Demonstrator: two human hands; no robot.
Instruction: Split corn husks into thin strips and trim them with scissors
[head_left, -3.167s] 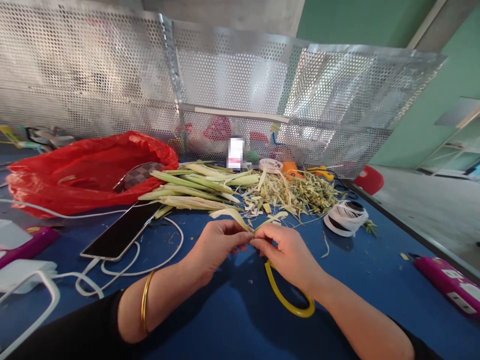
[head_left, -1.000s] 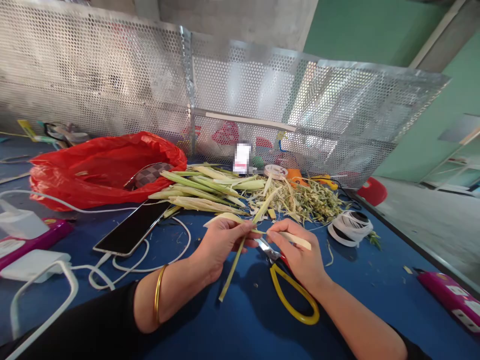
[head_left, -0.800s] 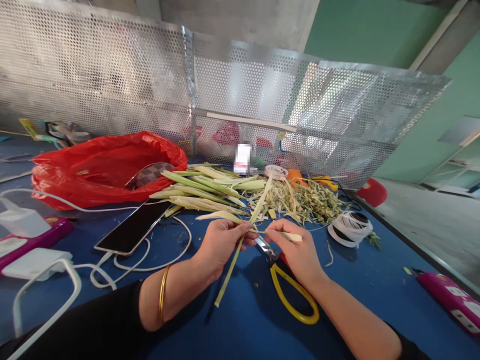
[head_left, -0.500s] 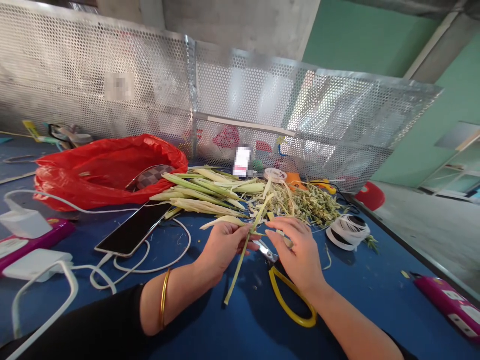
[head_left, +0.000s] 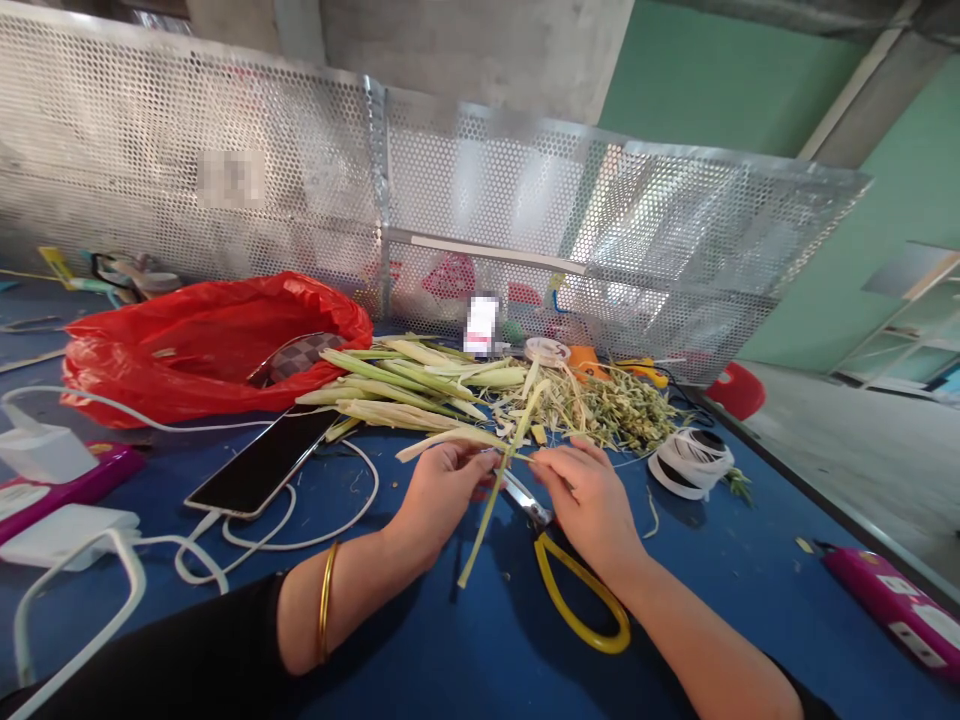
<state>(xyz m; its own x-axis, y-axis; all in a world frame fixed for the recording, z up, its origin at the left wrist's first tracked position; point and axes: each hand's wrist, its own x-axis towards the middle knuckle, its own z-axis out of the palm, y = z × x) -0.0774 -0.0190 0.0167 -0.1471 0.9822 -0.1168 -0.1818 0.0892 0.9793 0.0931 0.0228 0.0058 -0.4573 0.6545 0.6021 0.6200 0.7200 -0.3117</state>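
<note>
Two hands pinch crossed leaf strips

Closest to the viewer, below the right fingers, the yellow loop of the scissors [head_left: 536, 512] shows, with metal running up between the hands. The left hand [head_left: 442, 495] has thumb and fingers pinched together on the crossing of a long green strip [head_left: 487, 511], which slants down below those fingertips and up beyond them, and a pale strip [head_left: 450, 435] reaching out to their left. The right hand [head_left: 592, 505] pinches a thin end just to the right of that crossing.

Left of the left fingers lies a dark phone [head_left: 255, 465] with a white cable; right of the right fingers sits a roll of white ribbon [head_left: 690, 465]. Beyond the fingertips are husk leaves [head_left: 405, 385] and a shredded heap [head_left: 626, 400], with a red bag [head_left: 150, 350] to their left. Farthest beyond the fingers stands a perforated metal screen [head_left: 487, 170].
</note>
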